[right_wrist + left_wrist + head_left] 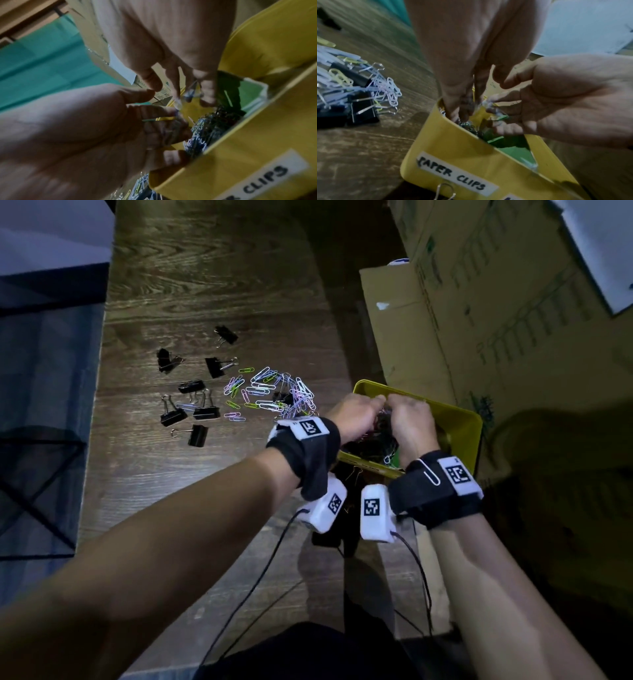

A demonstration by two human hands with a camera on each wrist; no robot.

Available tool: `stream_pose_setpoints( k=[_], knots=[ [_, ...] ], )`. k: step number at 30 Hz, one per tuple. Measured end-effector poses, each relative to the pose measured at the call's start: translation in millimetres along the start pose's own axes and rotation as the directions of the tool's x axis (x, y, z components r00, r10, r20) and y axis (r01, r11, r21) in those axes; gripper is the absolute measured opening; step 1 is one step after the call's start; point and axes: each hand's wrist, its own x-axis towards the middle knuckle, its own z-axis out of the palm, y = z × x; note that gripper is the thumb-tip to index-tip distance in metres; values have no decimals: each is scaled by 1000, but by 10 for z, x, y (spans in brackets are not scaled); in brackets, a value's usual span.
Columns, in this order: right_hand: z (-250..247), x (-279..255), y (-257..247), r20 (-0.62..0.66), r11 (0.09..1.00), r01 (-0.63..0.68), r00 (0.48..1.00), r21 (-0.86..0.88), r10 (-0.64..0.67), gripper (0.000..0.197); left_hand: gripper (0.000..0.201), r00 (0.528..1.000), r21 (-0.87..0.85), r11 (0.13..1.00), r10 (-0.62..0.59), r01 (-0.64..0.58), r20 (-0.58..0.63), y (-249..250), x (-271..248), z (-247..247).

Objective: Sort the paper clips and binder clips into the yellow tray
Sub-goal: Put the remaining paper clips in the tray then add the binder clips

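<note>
Both hands are over the yellow tray (469,422) at the right middle of the head view. The left hand (354,414) reaches its fingers (462,108) down into the tray. They are close together, and I cannot tell if they hold a clip. The right hand (412,419) has curled fingers (207,93) that pinch a few thin wire paper clips; the blur hides how many.

The tray is smooth yellow plastic with round corners. A white label (457,174) on its side says "PAPER CLIPS" in black hand-drawn letters. Inside lies a tangled heap of clips (211,127).

A loose pile of paper clips (270,393), white, green and purple, lies on the dark wooden tabletop (212,268) in the middle of the head view. Black binder clips (191,405) with shiny wire handles lie just left of the pile. Brown cardboard boxes (479,302) stand at the upper right.
</note>
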Motion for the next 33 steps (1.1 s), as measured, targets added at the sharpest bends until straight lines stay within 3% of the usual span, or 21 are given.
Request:
stream_pose_setpoints(
  k=[2,4,5,7,8,9,11,13,14,16,22,25,30,33],
  knots=[
    [-24,-13,22,34,988,25,999,-154,-20,28,36,998,125,990,59,-59,5,-68,-6,-64],
    [-25,-70,20,36,965,73,997,-253,-66,42,25,997,62,996,71,-71,-3,-142,-37,-203],
    [4,-123,14,12,943,152,988,-298,-155,41,21,998,-30,998,57,-58,-22,-175,-44,-306],
    [122,-280,-19,-37,855,392,903,-341,-428,31,19,991,-84,994,61,-72,-123,-239,-23,-592],
    [217,-354,-20,-11,807,501,848,-313,-530,27,22,972,42,993,114,-108,-204,-291,17,-774],
    [327,-420,-9,70,755,591,798,-284,-599,24,25,945,261,956,204,-135,-258,-345,70,-959],
    [583,-476,69,338,660,694,719,-288,-608,22,32,924,680,726,321,-101,-206,-445,191,-1249],
    [850,-436,215,548,572,718,685,-397,-479,28,45,976,844,534,206,-46,-77,-553,328,-1390],
    [960,-390,306,588,514,713,694,-478,-416,33,51,990,880,472,140,-50,-19,-605,388,-1418],
    [1114,-300,460,588,399,677,735,-618,-338,45,52,990,903,415,122,-109,64,-711,492,-1432],
    [1262,-71,565,461,267,563,811,-782,-361,54,27,947,867,427,290,-258,139,-935,682,-1400],
    [1275,-14,609,414,261,516,836,-816,-360,61,28,902,826,452,407,-336,144,-991,704,-1491],
    [1320,-12,695,351,325,451,879,-831,-322,66,21,818,768,538,575,-346,-34,-775,892,-1681],
    [1337,-37,718,317,404,439,888,-803,-335,50,25,860,768,574,507,-284,-62,-615,1099,-1735]
  ],
)
